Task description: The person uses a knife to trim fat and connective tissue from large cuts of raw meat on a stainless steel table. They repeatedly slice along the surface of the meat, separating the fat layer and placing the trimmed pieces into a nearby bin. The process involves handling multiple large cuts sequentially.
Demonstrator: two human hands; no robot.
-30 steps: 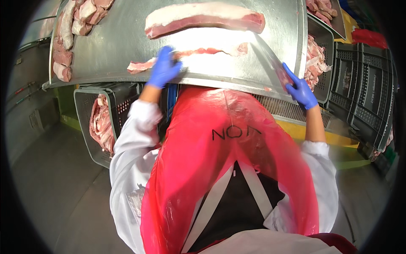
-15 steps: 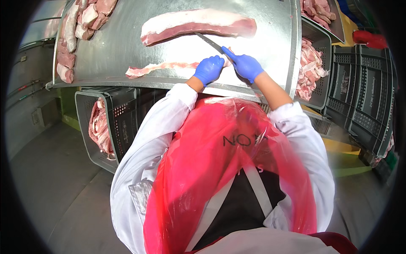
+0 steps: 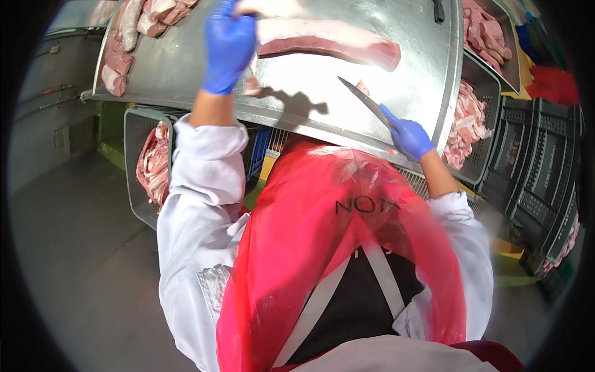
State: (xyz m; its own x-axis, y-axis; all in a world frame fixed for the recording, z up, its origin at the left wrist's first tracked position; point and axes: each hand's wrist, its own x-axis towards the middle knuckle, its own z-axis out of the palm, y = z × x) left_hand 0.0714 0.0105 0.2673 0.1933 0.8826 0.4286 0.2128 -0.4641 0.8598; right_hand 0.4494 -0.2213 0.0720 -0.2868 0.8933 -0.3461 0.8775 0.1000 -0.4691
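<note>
My left hand [image 3: 229, 53], in a blue glove, is raised over the metal table, its fingers closed on a pale fatty strip of meat [image 3: 269, 7]. A thinner end of meat hangs below the hand, and its shadow falls on the table. In my right hand [image 3: 410, 139], also gloved in blue, is a knife [image 3: 365, 101] whose blade points away to the left above the table's near right part. A long slab of meat [image 3: 328, 47], fat on top and red along its near side, lies beyond the blade. A small meat scrap [image 3: 363, 87] sits by the knife.
Meat chunks [image 3: 118, 62] line the table's [image 3: 161, 74] left edge. A black-handled tool [image 3: 439, 11] lies far right. Crates of trimmings stand left [image 3: 132, 180] and right [image 3: 489, 133], with a meat tray [image 3: 514, 68] behind and dark crates [image 3: 527, 161] farther right.
My left hand has lifted up and left, taking the strip off the table's near edge. My right hand has moved right and nearer with the knife, apart from the left. The view has shifted slightly.
</note>
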